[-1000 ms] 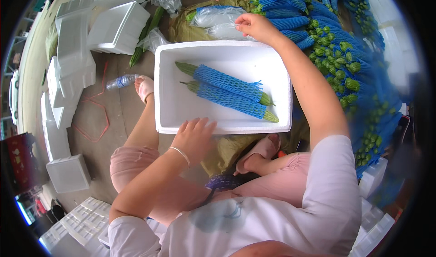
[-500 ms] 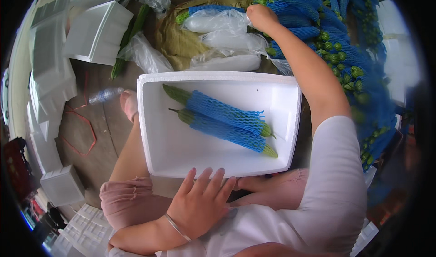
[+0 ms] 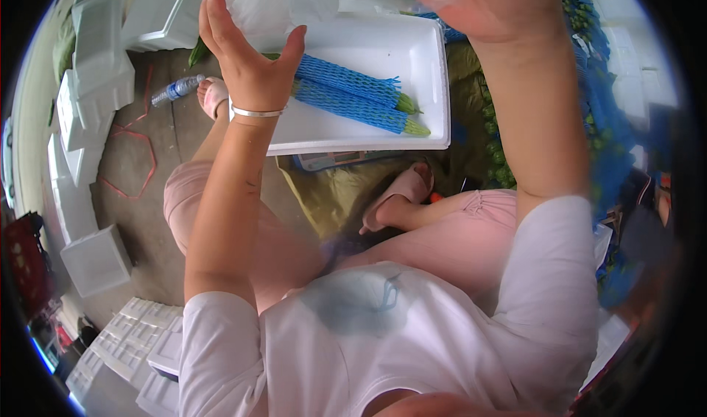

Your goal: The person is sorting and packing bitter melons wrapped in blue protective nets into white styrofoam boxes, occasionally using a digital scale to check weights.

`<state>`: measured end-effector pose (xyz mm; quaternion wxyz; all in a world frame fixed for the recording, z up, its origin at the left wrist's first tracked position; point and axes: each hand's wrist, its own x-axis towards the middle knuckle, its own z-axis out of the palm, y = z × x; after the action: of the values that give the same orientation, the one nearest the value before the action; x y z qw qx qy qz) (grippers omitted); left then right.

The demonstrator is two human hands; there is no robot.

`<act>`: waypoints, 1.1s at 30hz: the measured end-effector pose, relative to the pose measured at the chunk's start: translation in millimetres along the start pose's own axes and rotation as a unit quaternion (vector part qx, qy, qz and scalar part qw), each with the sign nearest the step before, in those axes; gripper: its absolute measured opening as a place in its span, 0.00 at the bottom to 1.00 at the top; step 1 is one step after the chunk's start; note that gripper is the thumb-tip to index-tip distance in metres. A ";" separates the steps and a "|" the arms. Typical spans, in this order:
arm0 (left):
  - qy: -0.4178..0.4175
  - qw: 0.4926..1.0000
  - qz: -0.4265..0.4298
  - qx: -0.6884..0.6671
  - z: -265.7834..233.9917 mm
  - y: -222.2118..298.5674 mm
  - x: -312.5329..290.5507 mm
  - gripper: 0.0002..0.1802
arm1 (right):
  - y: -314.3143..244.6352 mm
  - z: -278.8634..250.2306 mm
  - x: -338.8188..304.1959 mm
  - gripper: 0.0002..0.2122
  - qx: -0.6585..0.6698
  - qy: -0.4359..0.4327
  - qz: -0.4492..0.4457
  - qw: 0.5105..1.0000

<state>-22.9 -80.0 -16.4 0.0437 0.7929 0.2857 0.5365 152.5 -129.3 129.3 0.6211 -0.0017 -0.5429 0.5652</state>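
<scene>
My left hand (image 3: 247,60) is raised at the near left of a white foam box (image 3: 368,34), fingers stretched and thumb spread apart. Just beyond it, a cloudy clear plastic bag (image 3: 280,5) hangs over the far left of the box; whether the fingers touch it I cannot tell. My right hand (image 3: 479,5) is lifted over the box's far right corner, smeared by motion and partly cut off by the upper edge. Two green bitter gourds (image 3: 417,127) in blue foam net sleeves (image 3: 353,97) lie side by side inside the box, their left ends partly behind my left hand.
Under the box shows a flat device (image 3: 342,159) on brown sheeting (image 3: 324,200). A clear bottle (image 3: 177,91) and red string (image 3: 151,159) lie on the floor at left. White foam boxes (image 3: 96,259) line the left side. Netted gourds (image 3: 589,19) are heaped at right.
My left hand has risen from the box's near edge to its left side. My right hand has come back from the bags. A plastic bag is now over the box, and the view has shifted.
</scene>
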 end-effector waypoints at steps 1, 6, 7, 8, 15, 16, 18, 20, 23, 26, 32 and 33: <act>0.006 1.000 0.006 -0.015 1.7 4.0 -1.1 0.53 | -7.8 8.3 -23.7 0.08 -0.017 0.002 -0.001 1.000; -0.028 0.934 -0.243 -0.262 -8.8 -0.8 -31.4 0.31 | -20.0 39.6 -122.0 0.09 -0.051 0.290 0.150 0.944; -0.028 0.934 -0.238 -0.265 -14.9 -4.1 -31.4 0.31 | -22.5 45.7 -128.2 0.09 -0.067 0.335 0.150 0.928; -0.088 0.946 -0.215 -0.225 -20.6 -3.8 -28.3 0.27 | -26.4 51.6 -127.0 0.08 -0.150 0.246 0.161 0.944; -0.483 0.851 -0.193 -0.067 -13.7 -7.9 -85.6 0.28 | -5.7 -3.4 -191.3 0.10 -0.247 0.418 0.289 0.825; -0.508 0.839 -0.186 -0.059 -12.5 -3.8 -95.0 0.30 | -1.6 -14.7 -203.5 0.10 -0.224 0.490 0.281 0.794; -0.545 0.821 -0.168 -0.031 -13.8 2.5 -112.2 0.30 | 9.6 -21.2 -211.5 0.12 -0.319 0.485 0.314 0.751; -0.583 0.799 -0.146 -0.007 -13.7 20.0 -115.0 0.31 | 22.9 -36.6 -226.6 0.21 -0.490 0.433 0.354 0.668; -0.660 0.736 -0.066 0.139 -21.9 40.9 -100.8 0.32 | 53.1 -37.5 -227.0 0.23 -0.727 0.218 0.389 0.523; -0.655 0.740 -0.089 0.128 -19.4 32.9 -106.6 0.32 | 80.2 -38.9 -210.8 0.23 -0.703 0.087 0.496 0.503; -0.677 0.724 -0.105 0.084 -11.6 41.2 -96.6 0.35 | 112.1 -76.6 -233.6 0.20 -0.691 0.041 0.603 0.396; -0.699 0.696 -0.141 0.086 -11.7 44.5 -89.1 0.35 | 91.9 -70.3 -214.6 0.21 -0.630 0.001 0.664 0.403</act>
<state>-38.4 -164.5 -68.3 0.2376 0.8901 0.3263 -0.2114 184.7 -204.2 -100.5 -0.1257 -0.7532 -0.5726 0.2985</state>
